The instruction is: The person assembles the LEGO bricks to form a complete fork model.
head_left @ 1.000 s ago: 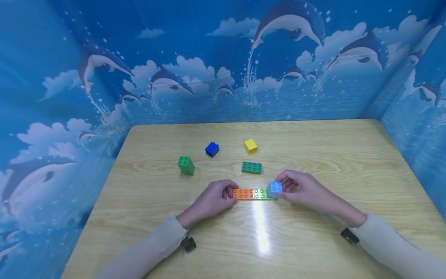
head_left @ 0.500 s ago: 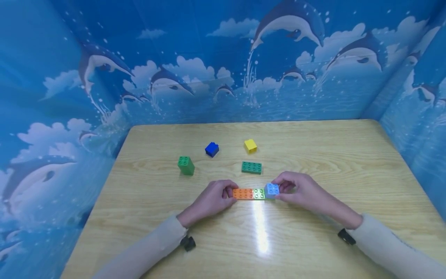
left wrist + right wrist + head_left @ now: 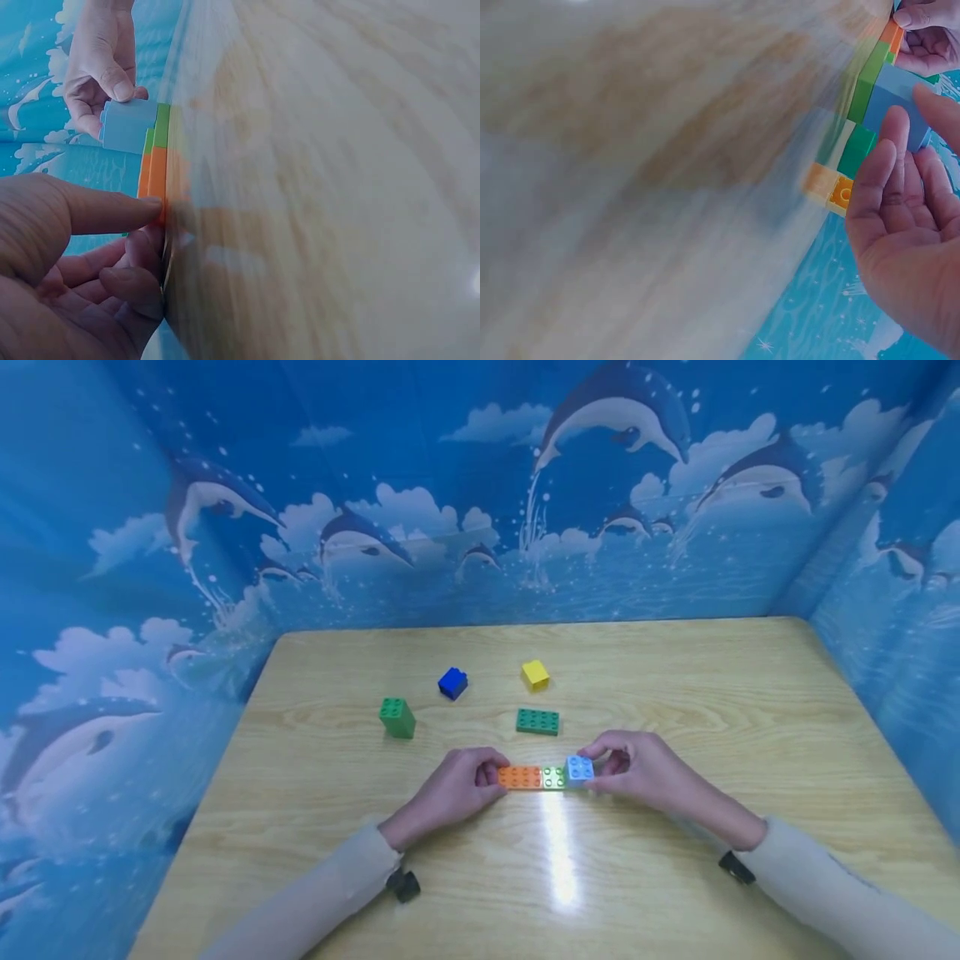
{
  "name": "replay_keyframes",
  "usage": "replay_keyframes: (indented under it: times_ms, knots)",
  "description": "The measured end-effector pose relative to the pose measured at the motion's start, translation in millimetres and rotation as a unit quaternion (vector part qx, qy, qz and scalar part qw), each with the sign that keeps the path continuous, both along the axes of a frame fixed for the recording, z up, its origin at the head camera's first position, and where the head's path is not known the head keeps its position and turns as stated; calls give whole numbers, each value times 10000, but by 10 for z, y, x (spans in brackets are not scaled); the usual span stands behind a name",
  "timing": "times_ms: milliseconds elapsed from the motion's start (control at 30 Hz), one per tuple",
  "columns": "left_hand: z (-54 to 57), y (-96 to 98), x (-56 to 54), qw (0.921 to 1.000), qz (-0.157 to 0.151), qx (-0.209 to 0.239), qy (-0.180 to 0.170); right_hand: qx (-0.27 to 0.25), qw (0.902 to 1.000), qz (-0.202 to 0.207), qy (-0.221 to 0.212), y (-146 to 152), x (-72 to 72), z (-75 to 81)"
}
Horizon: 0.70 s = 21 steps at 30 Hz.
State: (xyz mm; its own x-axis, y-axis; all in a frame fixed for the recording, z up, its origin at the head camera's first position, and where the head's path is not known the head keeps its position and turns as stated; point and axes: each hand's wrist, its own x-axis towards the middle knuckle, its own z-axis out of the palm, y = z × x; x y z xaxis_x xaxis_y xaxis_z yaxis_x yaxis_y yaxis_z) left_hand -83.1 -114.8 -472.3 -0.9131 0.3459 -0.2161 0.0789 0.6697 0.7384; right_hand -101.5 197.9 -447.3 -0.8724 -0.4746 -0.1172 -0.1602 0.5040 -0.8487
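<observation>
In the head view, my left hand [image 3: 456, 787] pinches the left end of a flat orange brick [image 3: 521, 777]. A flat lime-green brick [image 3: 553, 777] lies end to end with it on the right, in one row. A taller light-blue brick [image 3: 579, 769] stands upright over the right end of the lime-green one, hiding the studs there. My right hand [image 3: 637, 768] pinches that light-blue brick between thumb and fingers. In the left wrist view the light-blue brick [image 3: 129, 126] meets the lime-green one; whether it is pressed fully down, I cannot tell.
On the wooden table [image 3: 675, 685], beyond the row, lie a flat dark-green brick [image 3: 537, 722], a yellow brick [image 3: 536, 675] and a dark-blue brick [image 3: 453, 683]. A tall green brick [image 3: 397, 718] stands at the left. A dolphin-print curtain [image 3: 450, 485] borders the table.
My right hand has moved the light-blue brick a little left over the lime-green brick's right end. The left hand keeps its hold on the orange brick. The head view has shifted slightly.
</observation>
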Motion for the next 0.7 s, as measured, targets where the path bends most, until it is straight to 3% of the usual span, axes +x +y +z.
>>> replay_keyframes:
  times_ms: [500, 700]
  knots:
    - [-22, -36, 2, 10000, -31, 73, -58, -61, 9998, -168, -49, -40, 22, -99]
    - [-18, -40, -13, 9997, -45, 102, -227, -133, 9991, -189, -369, -57, 25, -117]
